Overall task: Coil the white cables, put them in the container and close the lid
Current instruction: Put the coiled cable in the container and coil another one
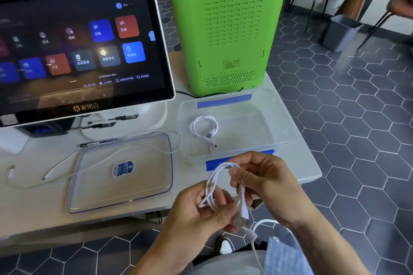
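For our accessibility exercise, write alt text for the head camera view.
Two hands, left hand and right hand, coil a white cable above a table edge. Behind sit an open clear container holding a coiled cable, its lid, and a loose cable.

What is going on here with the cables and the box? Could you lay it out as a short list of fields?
Left hand: grips the loops of a white cable
Right hand: pinches the top of the same cable
Box: clear, open, on the table
In the box: one coiled cable
Lid: flat on the table, left of the box
Loose cable: uncoiled, lying across the lid
Left to do: finish this coil, coil the loose cable, close the lid
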